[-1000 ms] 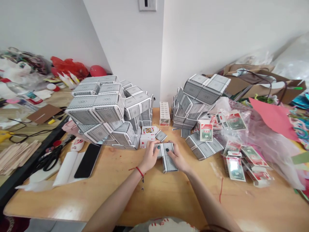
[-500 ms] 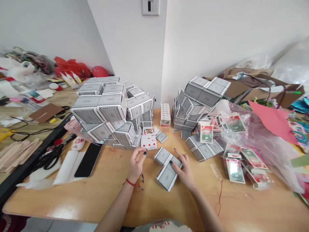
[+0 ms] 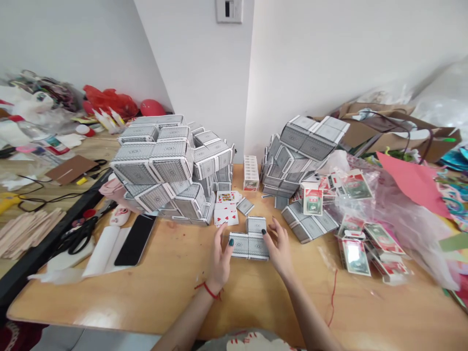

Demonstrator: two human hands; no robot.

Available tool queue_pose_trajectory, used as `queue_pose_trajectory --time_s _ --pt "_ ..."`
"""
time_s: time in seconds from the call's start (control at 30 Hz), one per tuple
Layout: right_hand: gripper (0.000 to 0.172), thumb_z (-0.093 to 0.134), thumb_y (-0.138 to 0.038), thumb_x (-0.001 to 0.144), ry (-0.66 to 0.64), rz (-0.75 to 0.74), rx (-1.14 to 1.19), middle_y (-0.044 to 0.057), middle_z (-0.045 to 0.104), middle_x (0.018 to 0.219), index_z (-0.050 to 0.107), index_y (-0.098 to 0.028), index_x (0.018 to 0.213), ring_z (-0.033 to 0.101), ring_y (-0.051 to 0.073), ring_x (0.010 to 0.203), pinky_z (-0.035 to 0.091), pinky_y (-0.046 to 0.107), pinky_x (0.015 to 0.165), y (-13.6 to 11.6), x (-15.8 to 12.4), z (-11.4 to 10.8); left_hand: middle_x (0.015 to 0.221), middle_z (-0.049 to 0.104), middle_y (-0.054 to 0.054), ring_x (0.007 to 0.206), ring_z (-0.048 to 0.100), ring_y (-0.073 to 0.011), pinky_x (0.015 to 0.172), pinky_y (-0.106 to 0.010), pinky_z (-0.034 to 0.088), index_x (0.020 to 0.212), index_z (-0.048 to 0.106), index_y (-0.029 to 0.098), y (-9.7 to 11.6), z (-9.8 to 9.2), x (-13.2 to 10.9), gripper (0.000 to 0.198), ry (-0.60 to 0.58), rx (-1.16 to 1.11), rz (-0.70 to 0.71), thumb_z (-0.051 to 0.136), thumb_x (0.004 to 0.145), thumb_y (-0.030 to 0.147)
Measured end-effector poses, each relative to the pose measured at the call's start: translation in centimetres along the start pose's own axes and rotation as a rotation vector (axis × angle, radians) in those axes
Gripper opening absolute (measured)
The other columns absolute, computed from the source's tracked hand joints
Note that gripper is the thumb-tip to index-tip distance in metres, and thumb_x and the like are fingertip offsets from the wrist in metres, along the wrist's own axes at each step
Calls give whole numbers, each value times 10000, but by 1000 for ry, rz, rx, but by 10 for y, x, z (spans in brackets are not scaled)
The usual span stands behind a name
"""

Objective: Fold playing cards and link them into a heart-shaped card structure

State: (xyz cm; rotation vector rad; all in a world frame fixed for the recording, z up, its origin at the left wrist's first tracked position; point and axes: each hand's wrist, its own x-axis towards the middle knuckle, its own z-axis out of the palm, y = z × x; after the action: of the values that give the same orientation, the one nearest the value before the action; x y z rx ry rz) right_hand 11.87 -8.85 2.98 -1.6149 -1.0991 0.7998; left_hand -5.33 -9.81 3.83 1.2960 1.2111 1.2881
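An L-shaped block of folded playing cards (image 3: pixel 249 244), grey patterned backs outward, lies on the table between my hands. My left hand (image 3: pixel 220 258) is at its left end, fingers stretched and thumb apart. At the right end, my right hand (image 3: pixel 280 249) has its fingers spread and its thumb at the block's edge. Neither hand wraps round it; whether the thumbs press on it I cannot tell. Just behind lie face-up playing cards (image 3: pixel 225 214) and a small folded card piece (image 3: pixel 245 206). Large card-block stacks stand at the back left (image 3: pixel 170 163) and back right (image 3: pixel 309 141).
Another card block (image 3: pixel 310 222) sits right of my right hand, near card boxes (image 3: pixel 354 256) and plastic wrap. A clear box (image 3: pixel 251 173) stands behind. On the left are a black phone (image 3: pixel 135 240), scissors (image 3: pixel 78 237) and wooden sticks (image 3: pixel 32 236).
The L-shaped block has turned from slanted to square with the table edge. My left hand has moved right to its left end, fingers straighter; my right hand no longer lies over it.
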Motion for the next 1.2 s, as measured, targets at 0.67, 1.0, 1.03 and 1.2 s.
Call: queue_pose_trajectory --time_s 0.67,1.0,1.03,1.2 --pt "220 537 -396 703 -88 -27 -174 23 590 725 523 -195 791 541 192 683 417 302 656 -11 34 10 784 597 -16 724 534 -147 674 -256 404 830 566 178 -5 13 32 170 -138 243 -94 483 764 311" --pt "203 526 -292 738 -310 -203 -152 47 677 884 674 -205 846 608 192 833 435 295 776 -17 45 9 902 613 -59 863 550 -185 769 -306 415 892 559 169 -13 19 16 193 -17 199 -87 440 792 283" --pt "199 531 -292 732 -296 -184 -133 48 679 874 679 -201 829 611 194 821 439 293 765 -17 46 10 868 612 -53 841 549 -183 752 -301 416 866 560 168 -12 18 17 186 -22 224 -86 441 789 288" --pt "198 569 -321 693 -287 -87 -67 52 685 852 690 -192 782 616 203 792 441 290 741 -17 49 12 744 581 -23 738 525 -162 686 -275 405 774 545 172 -8 18 23 166 -16 317 -52 432 788 291"
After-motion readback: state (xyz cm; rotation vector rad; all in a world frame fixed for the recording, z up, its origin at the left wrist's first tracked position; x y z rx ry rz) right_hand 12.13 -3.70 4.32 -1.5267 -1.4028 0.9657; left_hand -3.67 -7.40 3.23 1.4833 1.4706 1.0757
